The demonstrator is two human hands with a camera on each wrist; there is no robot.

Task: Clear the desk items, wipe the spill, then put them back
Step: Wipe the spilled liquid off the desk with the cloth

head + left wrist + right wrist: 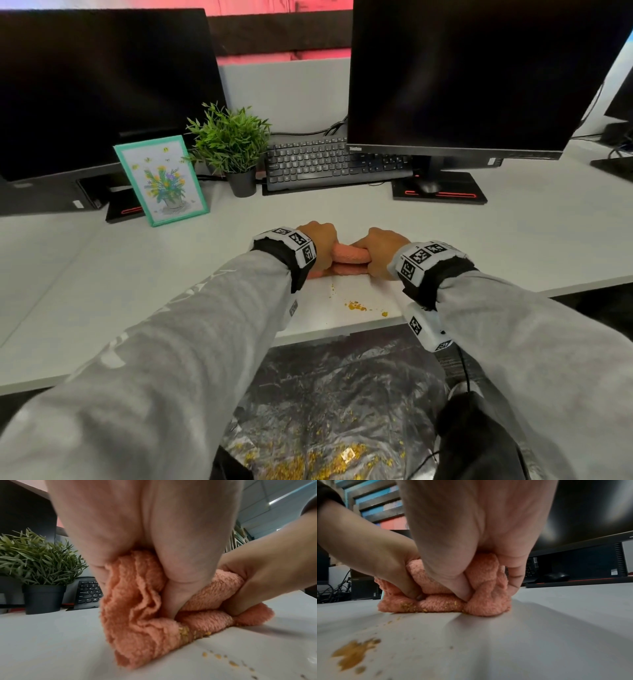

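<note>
A bunched orange cloth lies on the white desk near its front edge. My left hand grips its left end and my right hand grips its right end, both with fingers curled round the fabric. Yellow crumbs of the spill sit on the desk just in front of the cloth. In the left wrist view the cloth has yellow bits stuck to its lower edge. The right wrist view shows the cloth and a yellow-brown smear nearer the camera.
At the back stand a framed flower picture, a potted plant, a keyboard, a mouse and two monitors. Below the desk edge lies a crinkled plastic sheet with yellow crumbs.
</note>
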